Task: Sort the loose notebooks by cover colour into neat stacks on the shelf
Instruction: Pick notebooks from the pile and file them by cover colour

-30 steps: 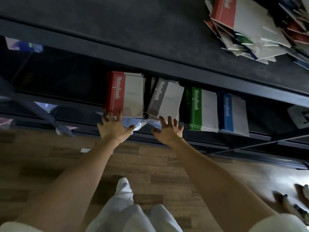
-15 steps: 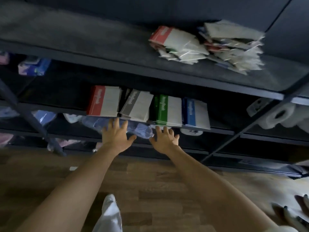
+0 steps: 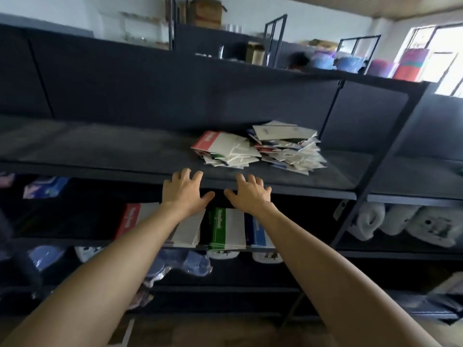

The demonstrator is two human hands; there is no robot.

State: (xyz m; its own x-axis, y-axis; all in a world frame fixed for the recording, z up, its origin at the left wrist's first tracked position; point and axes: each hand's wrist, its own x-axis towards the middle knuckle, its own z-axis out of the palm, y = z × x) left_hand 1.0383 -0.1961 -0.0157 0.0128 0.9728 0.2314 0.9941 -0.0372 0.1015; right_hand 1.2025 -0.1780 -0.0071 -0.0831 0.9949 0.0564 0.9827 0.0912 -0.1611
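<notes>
Rising from the sorted stacks, the left hand (image 3: pixel 184 191) and right hand (image 3: pixel 249 196) now hover at the upper shelf (image 3: pixel 100 169) front edge, fingers spread apart, holding nothing. The loose notebook pile (image 3: pixel 260 149) lies just beyond them on that shelf. The red stack (image 3: pixel 130 220), grey stack (image 3: pixel 186 231), green stack (image 3: pixel 224 227) and blue stack (image 3: pixel 259 232) sit one level down, behind the forearms
</notes>
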